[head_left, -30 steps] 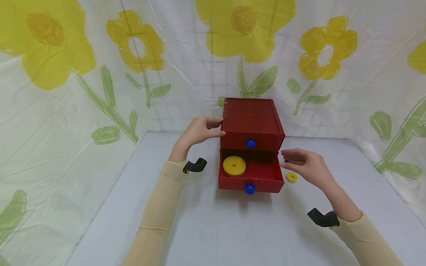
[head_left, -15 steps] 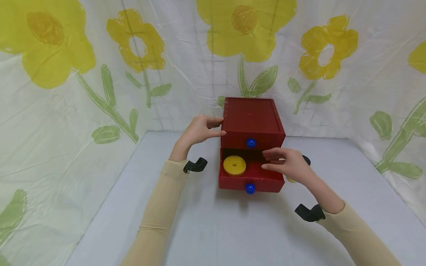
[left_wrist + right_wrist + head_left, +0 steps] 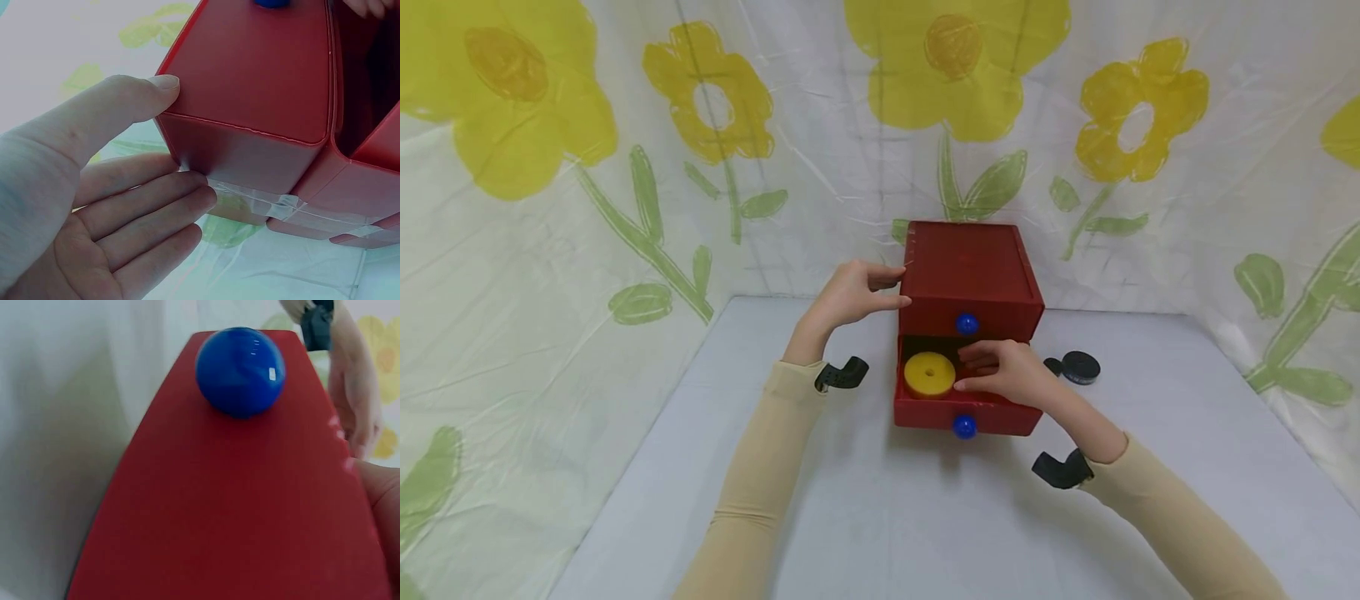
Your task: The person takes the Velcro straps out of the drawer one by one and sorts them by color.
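My L hand (image 3: 859, 292) rests on the red cabinet (image 3: 970, 262), near the surface's (image 3: 880, 508) far edge, thumb apart from fingers; R hand (image 3: 1009, 372), also spread, is right by the yellow disc (image 3: 928, 375) (touching? can't tell) near lower drawer's (image 3: 921, 413) L wall. Best pinch opp. sides, wrist high.
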Motion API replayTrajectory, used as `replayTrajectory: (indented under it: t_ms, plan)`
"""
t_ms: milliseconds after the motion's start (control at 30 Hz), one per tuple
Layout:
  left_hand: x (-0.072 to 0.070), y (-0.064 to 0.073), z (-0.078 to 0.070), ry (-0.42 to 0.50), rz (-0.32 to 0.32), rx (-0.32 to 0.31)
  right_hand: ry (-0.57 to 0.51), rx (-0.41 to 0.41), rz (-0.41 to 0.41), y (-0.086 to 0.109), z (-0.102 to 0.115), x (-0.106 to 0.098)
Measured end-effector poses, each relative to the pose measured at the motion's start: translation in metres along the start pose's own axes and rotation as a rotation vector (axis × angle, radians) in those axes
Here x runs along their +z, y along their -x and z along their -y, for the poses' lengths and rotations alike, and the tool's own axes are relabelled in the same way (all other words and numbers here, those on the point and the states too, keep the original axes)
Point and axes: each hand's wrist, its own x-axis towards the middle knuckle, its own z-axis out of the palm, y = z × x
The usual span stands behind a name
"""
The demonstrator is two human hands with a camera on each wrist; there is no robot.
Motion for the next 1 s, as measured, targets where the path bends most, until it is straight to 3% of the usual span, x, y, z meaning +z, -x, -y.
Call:
replayTrajectory:
  t_ms: [633, 1000]
  plan:
    - [0.001, 0.001, 0.001, 0.002, 0.004, 0.001, 0.071, 0.02, 0.068, -0.024, 0.007, 0.02]
    - [0.001, 0.001, 0.003, -0.017, -0.003, 0.004, 0.15, -0.024, 0.072, -0.031, 0.006, 0.027]
